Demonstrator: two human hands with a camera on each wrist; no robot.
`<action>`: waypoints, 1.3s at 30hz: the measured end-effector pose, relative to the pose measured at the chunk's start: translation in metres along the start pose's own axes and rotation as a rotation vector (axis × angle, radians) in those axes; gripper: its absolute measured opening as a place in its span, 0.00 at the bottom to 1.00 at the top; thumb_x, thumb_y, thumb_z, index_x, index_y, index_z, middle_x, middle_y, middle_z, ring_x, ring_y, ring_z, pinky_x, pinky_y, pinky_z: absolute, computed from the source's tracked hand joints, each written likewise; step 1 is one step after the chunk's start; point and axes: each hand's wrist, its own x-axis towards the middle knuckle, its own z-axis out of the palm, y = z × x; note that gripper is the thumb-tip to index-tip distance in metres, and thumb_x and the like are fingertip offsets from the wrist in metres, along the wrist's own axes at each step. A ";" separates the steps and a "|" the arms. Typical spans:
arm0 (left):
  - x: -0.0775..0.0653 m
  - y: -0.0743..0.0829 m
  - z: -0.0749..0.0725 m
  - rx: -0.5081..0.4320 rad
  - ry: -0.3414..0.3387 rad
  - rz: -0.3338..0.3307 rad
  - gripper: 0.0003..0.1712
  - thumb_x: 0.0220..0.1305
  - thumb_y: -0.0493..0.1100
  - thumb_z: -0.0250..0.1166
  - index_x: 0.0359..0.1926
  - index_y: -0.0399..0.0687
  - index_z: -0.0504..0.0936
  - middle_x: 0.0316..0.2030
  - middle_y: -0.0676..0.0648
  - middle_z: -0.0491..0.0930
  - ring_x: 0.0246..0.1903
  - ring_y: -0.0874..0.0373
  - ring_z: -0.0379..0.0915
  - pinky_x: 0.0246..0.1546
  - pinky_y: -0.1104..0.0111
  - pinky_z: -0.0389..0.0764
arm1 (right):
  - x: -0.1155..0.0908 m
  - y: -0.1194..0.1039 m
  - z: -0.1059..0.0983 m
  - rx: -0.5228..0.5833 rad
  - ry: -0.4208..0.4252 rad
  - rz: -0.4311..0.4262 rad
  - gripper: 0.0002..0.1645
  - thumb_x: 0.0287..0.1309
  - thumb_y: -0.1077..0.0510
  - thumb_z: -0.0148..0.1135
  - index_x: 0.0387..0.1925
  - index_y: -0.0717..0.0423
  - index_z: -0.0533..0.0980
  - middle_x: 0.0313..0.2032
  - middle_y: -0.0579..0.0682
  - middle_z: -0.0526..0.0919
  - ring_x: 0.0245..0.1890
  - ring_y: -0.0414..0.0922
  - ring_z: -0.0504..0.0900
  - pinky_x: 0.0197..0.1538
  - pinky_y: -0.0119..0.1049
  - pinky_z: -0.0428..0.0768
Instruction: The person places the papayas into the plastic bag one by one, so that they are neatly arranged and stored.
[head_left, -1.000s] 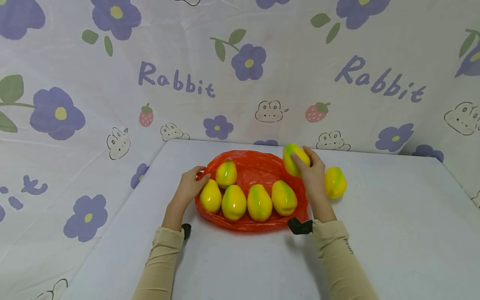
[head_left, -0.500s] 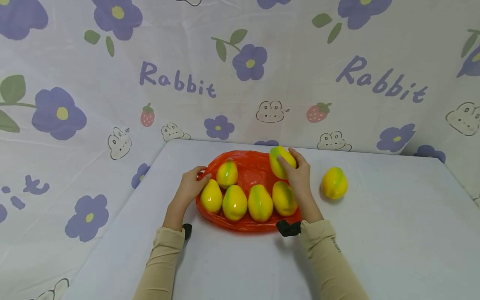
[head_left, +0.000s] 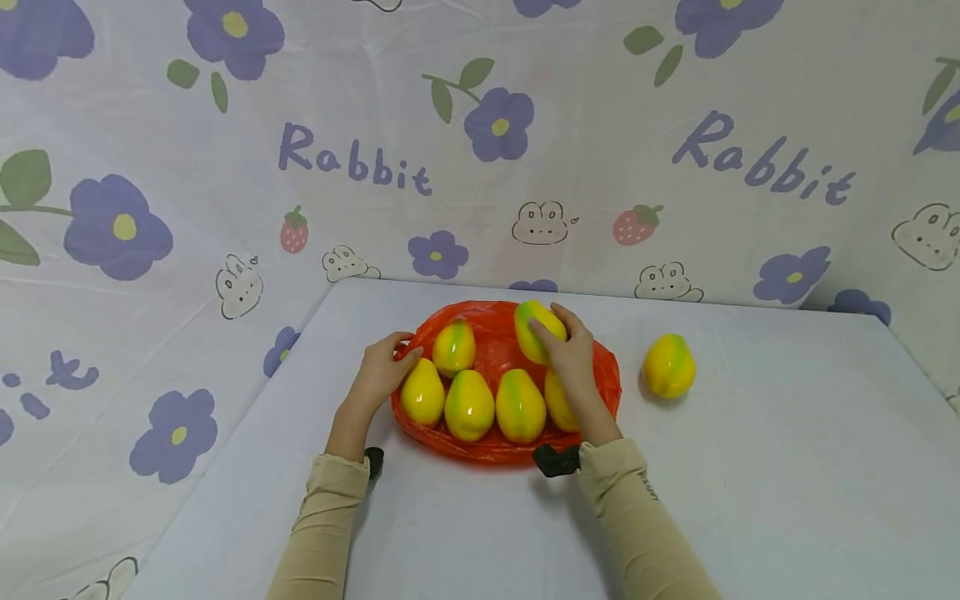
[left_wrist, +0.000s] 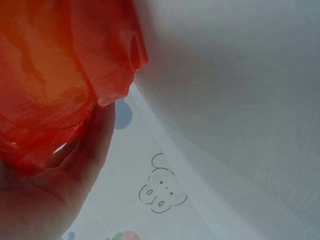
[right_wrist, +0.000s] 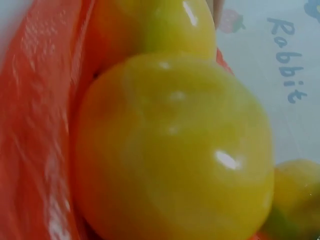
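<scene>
A red plastic bag (head_left: 491, 325) lies spread open on the table, with several glossy yellow papayas with green streaks in it, one of them a papaya (head_left: 469, 406) at the front. My left hand (head_left: 377, 372) grips the bag's left rim, thumb inside; in the left wrist view its fingers show behind the red plastic (left_wrist: 45, 65). Over the back of the bag, my right hand (head_left: 573, 357) holds a papaya (head_left: 529, 343) between thumb and fingers. Below that hand, the rightmost papaya (head_left: 559, 404) in the bag is partly hidden; a papaya (right_wrist: 175, 150) fills the right wrist view.
Another papaya (head_left: 670, 367) stands on the white table (head_left: 780, 433), right of the bag. A white cloth (head_left: 585, 150) printed with flowers and rabbits hangs behind the table. A black wrist mount (head_left: 557, 460) juts from the right sleeve, close to the bag's front rim.
My right hand has carried its papaya leftward and slightly down, from the bag's right rim to over its back part. The left hand keeps its place on the rim.
</scene>
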 end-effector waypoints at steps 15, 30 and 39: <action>0.001 -0.001 -0.001 0.007 0.001 0.015 0.27 0.72 0.51 0.56 0.67 0.45 0.68 0.57 0.37 0.75 0.51 0.45 0.73 0.56 0.53 0.80 | -0.002 -0.002 0.021 -0.006 -0.017 0.036 0.35 0.63 0.46 0.63 0.69 0.46 0.66 0.67 0.48 0.69 0.63 0.50 0.69 0.70 0.46 0.70; 0.001 -0.003 -0.001 0.012 0.003 0.009 0.27 0.72 0.51 0.56 0.67 0.46 0.68 0.58 0.37 0.75 0.51 0.45 0.74 0.56 0.53 0.80 | -0.001 -0.003 0.038 -0.068 -0.061 0.002 0.37 0.64 0.46 0.61 0.70 0.52 0.63 0.68 0.53 0.67 0.65 0.52 0.68 0.70 0.48 0.69; 0.003 -0.004 -0.001 0.015 0.001 0.014 0.27 0.72 0.51 0.56 0.67 0.45 0.68 0.58 0.37 0.75 0.51 0.45 0.74 0.56 0.53 0.80 | 0.003 -0.001 0.045 -0.111 -0.051 0.028 0.36 0.64 0.48 0.61 0.70 0.53 0.63 0.69 0.54 0.67 0.67 0.53 0.67 0.72 0.48 0.67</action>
